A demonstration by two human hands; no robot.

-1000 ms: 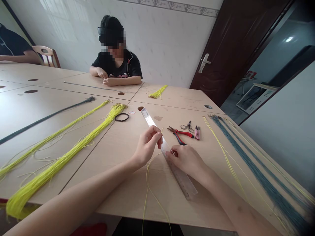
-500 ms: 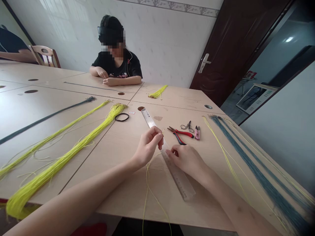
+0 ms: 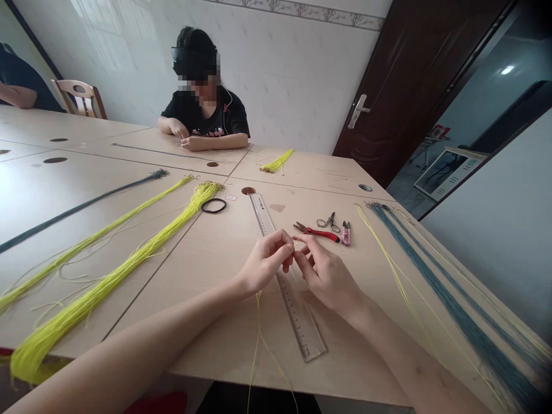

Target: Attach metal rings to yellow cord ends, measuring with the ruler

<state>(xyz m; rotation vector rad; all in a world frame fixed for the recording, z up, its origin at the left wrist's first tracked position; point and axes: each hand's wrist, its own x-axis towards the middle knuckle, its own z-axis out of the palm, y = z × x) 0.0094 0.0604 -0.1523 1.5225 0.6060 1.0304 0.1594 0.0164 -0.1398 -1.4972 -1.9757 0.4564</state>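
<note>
Over the clear plastic ruler [image 3: 297, 328], my left hand [image 3: 265, 261] pinches a thin yellow cord [image 3: 259, 328]; my half-closed right hand [image 3: 328, 276] may grip it too, and a loose pinch could drop it.

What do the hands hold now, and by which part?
The left hand and right hand pinch a thin yellow cord near its upper end.

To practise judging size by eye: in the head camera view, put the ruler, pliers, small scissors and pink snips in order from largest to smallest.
1. Ruler, clearly the largest, though its near end is closer to the camera.
2. Pliers.
3. Small scissors and pink snips look alike, so I won't rank them.
</note>
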